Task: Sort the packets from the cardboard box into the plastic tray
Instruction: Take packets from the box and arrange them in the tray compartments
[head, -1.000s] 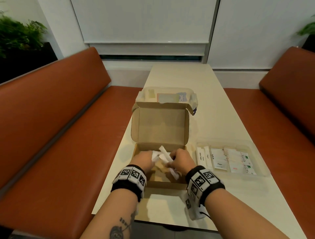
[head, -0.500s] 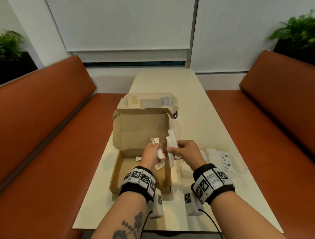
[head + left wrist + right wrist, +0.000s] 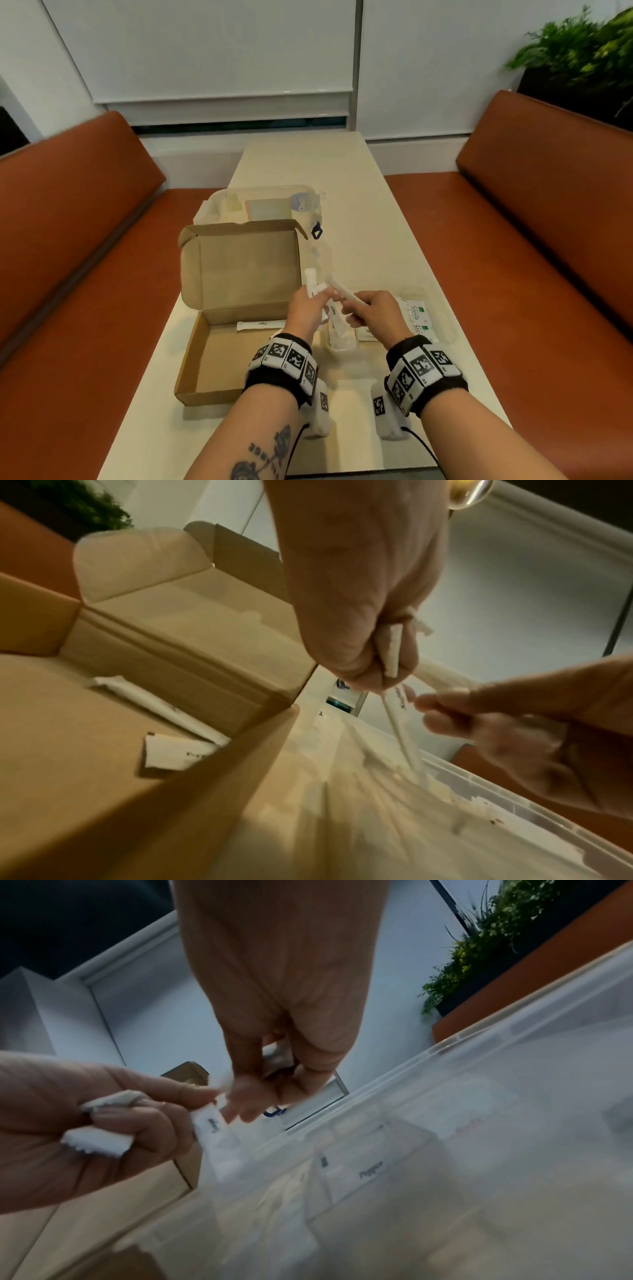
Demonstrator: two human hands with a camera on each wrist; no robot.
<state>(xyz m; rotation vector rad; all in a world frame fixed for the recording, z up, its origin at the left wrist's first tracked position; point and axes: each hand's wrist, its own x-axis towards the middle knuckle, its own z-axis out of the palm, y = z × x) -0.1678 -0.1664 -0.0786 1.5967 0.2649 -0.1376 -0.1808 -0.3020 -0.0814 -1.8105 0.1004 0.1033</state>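
Both hands are up over the gap between the cardboard box [image 3: 219, 356] and the clear plastic tray [image 3: 442, 325], just above the tray's left end. The left hand [image 3: 306, 313] is clenched round a small bunch of white stick packets [image 3: 312, 287]; their tops poke up out of the fist, and in the left wrist view one hangs down from it toward the tray. The right hand [image 3: 373, 313] sits just right of it, fingers pinching one long white stick packet [image 3: 344, 293] that slants up and to the left, so its far end crosses right by the left hand's bunch. The two hands are almost touching. Down in the box, one more white stick packet [image 3: 261, 324] lies flat along the far wall, and the left wrist view shows a small flat white packet [image 3: 174, 753] near the box's right wall. The tray already has sachets lying in it, including green-marked Stevia sachets [image 3: 418, 313] at the right and one labelled Pepper [image 3: 371, 1167]. The box lid stands open at the far side, with a clear lidded container [image 3: 263, 205] behind it on the pale table [image 3: 376, 240].
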